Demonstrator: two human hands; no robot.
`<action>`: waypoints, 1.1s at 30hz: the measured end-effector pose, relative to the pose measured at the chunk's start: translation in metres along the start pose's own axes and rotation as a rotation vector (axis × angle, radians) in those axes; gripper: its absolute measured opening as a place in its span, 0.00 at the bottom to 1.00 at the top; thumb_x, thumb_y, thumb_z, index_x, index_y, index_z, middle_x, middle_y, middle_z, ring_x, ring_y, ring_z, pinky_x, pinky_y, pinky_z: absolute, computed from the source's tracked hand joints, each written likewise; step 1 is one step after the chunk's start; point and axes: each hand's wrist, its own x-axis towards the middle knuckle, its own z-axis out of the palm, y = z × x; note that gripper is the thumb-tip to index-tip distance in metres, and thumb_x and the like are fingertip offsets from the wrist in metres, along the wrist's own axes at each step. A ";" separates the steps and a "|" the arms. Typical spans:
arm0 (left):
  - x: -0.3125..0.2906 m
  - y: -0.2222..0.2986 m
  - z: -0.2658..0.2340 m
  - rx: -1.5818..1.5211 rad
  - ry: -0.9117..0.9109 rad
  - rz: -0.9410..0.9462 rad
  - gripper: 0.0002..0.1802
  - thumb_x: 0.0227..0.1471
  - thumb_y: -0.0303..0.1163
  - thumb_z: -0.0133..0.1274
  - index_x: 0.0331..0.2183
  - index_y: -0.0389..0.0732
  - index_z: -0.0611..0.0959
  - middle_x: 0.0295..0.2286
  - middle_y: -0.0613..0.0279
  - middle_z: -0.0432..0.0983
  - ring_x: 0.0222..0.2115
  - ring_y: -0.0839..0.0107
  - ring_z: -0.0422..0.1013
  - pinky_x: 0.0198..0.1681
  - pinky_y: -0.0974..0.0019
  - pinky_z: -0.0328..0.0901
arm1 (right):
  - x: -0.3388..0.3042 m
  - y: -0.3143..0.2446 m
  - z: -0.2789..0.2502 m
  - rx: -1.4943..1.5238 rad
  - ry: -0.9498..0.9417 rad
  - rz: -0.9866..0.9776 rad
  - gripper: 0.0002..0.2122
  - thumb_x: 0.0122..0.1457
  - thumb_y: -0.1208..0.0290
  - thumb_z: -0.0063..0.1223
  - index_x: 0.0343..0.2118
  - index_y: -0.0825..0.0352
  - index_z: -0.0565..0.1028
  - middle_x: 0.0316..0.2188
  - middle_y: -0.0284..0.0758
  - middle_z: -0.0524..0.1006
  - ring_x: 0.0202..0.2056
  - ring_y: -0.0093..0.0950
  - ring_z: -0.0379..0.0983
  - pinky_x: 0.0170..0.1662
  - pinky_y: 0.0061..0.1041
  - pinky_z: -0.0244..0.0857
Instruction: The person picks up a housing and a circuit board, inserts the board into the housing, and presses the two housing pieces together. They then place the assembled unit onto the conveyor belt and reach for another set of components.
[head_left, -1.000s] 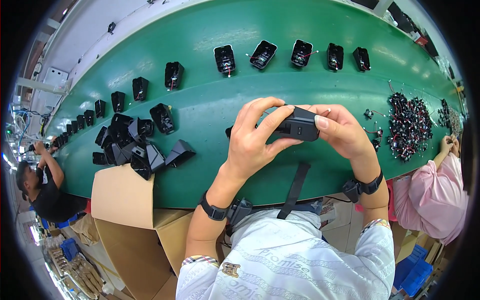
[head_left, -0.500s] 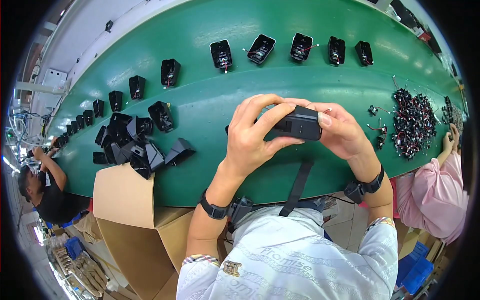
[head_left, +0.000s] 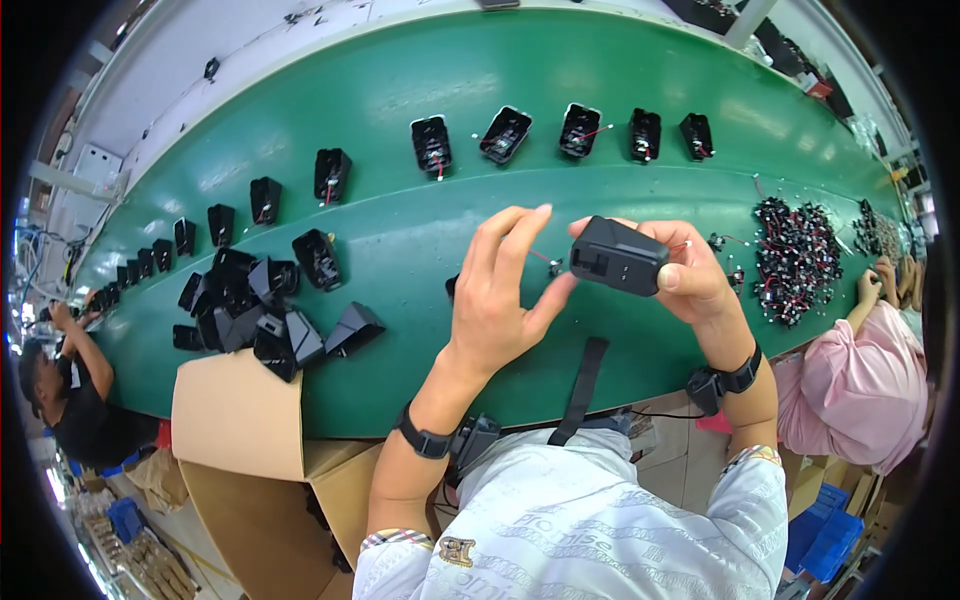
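Black housing (head_left: pixel 618 256) gripped by the right hand (head_left: pixel 690 280) — left hand (head_left: pixel 495 305) released.
Nearest, a cardboard carton (head_left: pixel 240 415) is noted at the edge of the green table (head_left: pixel 560 60). Above the table, the housing is held tilted between right thumb and fingers; a red lead (head_left: pixel 684 245) is seen at its right end. Nothing is held by the left hand, its fingers spread just beside the housing; thumb contact cannot be confirmed. The step in hand is judged to be handling or checking of the housing; a steady right grip — lead unpinched — seems called for next. Further off, loose housings (head_left: pixel 240 300) are piled at left, wired parts (head_left: pixel 797 255) are heaped at right, and wired housings (head_left: pixel 432 147) are lined up beyond.
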 end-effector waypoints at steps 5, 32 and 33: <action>-0.002 0.005 -0.004 0.017 -0.008 0.015 0.25 0.47 0.21 0.63 0.50 0.36 0.79 0.47 0.49 0.74 0.45 0.52 0.74 0.46 0.56 0.71 | -0.015 -0.024 -0.026 -0.098 0.088 0.027 0.31 0.51 0.56 0.68 0.51 0.77 0.77 0.62 0.58 0.68 0.57 0.41 0.74 0.60 0.37 0.68; 0.003 0.021 -0.002 0.047 -0.103 0.058 0.08 0.48 0.17 0.61 0.33 0.38 0.85 0.35 0.58 0.81 0.36 0.58 0.76 0.41 0.59 0.69 | -0.002 -0.101 -0.256 -2.118 0.459 0.197 0.12 0.40 0.72 0.69 0.31 0.62 0.80 0.63 0.35 0.71 0.67 0.41 0.60 0.67 0.43 0.57; 0.002 0.021 -0.002 0.048 -0.118 0.062 0.08 0.48 0.17 0.61 0.33 0.38 0.85 0.35 0.58 0.81 0.36 0.58 0.76 0.41 0.59 0.69 | -0.002 -0.099 -0.253 -2.157 0.442 0.217 0.12 0.41 0.73 0.68 0.32 0.61 0.81 0.63 0.35 0.71 0.67 0.41 0.59 0.68 0.43 0.55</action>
